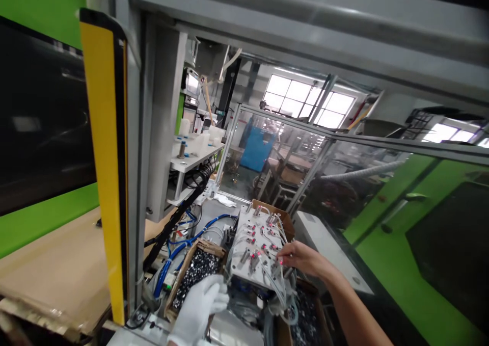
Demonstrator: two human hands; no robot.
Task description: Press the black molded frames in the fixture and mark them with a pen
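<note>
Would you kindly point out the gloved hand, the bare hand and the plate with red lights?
Gloved left hand (206,296), head view: its middle.
Bare right hand (302,259), head view: its middle.
Plate (237,267), head view: bare surface, lower-left corner.

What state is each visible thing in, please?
Pale rectangular plate: fitted with silver cylinders.
Small red lights: lit.
White-gloved left hand: open, fingers loosely curled.
Bare right hand: at the plate, grip unclear.
Left brown cardboard box: open-topped, holding small black-and-silver pieces.
Slim blue cables: bundled, curving.
</note>
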